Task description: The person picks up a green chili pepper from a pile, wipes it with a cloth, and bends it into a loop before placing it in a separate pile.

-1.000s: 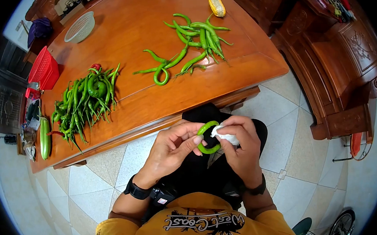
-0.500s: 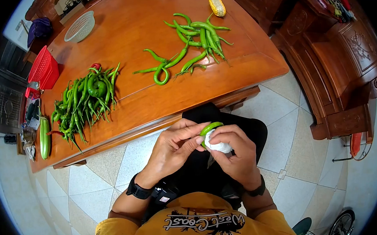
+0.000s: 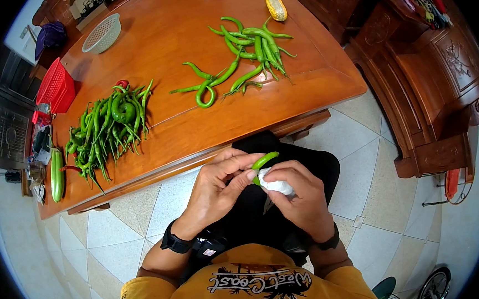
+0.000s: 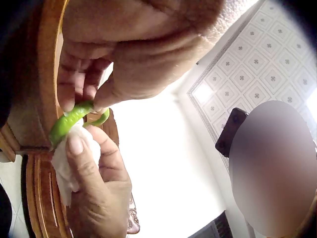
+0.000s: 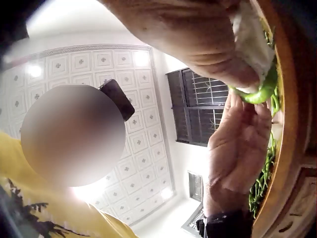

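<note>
A curled green chili pepper (image 3: 265, 160) is held between both hands over the person's lap. The left hand (image 3: 223, 179) pinches it between thumb and fingertips. In the right hand (image 3: 303, 195) is a crumpled white tissue (image 3: 277, 184), gripped by the thumb and fingers and wrapped against the pepper. In the left wrist view, the tissue (image 4: 67, 163) covers part of the pepper (image 4: 69, 121) below the left fingertips. The right wrist view shows the pepper (image 5: 262, 93) bending out from under the tissue (image 5: 252, 39).
On the wooden table (image 3: 175, 39) lie a large pile of green peppers (image 3: 108, 123), a smaller spread of peppers (image 3: 258, 45) and a corn cob (image 3: 276, 7). A red basket (image 3: 59, 88), a white basket (image 3: 102, 33) and a long pale green vegetable (image 3: 56, 175) are at the left.
The right hand and tissue have moved left onto the pepper, covering its lower part. The pepper has turned in the left fingers, its free end now pointing up and right.
</note>
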The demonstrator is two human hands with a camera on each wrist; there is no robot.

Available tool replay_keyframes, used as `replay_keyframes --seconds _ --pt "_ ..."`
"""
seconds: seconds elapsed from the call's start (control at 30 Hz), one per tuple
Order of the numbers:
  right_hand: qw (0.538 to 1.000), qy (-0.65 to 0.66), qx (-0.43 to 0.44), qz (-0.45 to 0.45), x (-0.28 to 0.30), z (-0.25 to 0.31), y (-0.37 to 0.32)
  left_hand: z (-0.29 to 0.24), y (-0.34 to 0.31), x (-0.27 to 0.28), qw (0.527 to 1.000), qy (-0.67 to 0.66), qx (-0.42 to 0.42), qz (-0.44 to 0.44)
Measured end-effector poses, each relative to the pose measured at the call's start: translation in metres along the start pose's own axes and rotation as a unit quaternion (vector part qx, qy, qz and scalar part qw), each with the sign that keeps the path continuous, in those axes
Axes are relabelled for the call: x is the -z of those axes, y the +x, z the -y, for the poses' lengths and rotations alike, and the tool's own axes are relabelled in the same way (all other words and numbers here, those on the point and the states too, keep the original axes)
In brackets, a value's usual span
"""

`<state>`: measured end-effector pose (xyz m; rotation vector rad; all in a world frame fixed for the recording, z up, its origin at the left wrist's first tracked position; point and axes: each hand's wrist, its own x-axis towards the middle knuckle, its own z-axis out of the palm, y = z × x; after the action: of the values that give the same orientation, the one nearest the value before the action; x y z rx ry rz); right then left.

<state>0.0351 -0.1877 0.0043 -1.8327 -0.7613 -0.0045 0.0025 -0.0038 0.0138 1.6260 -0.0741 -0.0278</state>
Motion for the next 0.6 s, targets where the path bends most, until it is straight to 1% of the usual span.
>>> replay_keyframes --seconds 0.1,0.2,0.33,0.43,0.53,0.57,0.6 --pt "0.998 -0.043 -0.027 -0.02 0.003 -0.002 -0.001 0.001 0.0 0.001 1.0 -0.009 0.002 -0.005" --pt "0.997 -0.068 -0.028 -0.019 0.008 -0.011 -0.002 0.002 0.0 0.002 1.0 -0.016 -0.001 -0.014" --pt "0.996 -0.062 -0.051 -0.035 0.011 0.0 0.001 0.002 0.001 0.0 0.999 -0.034 0.0 -0.027" --pt "0.999 -0.009 -0.046 -0.009 0.012 0.003 0.0 0.001 0.001 -0.002 0.999 -0.033 0.009 -0.022" --pt "0.997 0.005 0.037 -0.069 0.005 -0.007 0.001 0.002 0.0 -0.004 0.999 -0.028 0.019 -0.014" --pt "0.986 0.15 -0.049 -0.061 0.001 -0.002 -0.002 0.003 0.0 -0.005 0.999 -0.028 0.022 -0.011" --pt "0.98 0.18 -0.071 -0.048 0.002 0.001 -0.003 0.004 -0.001 -0.005 0.999 -0.027 0.034 -0.001"
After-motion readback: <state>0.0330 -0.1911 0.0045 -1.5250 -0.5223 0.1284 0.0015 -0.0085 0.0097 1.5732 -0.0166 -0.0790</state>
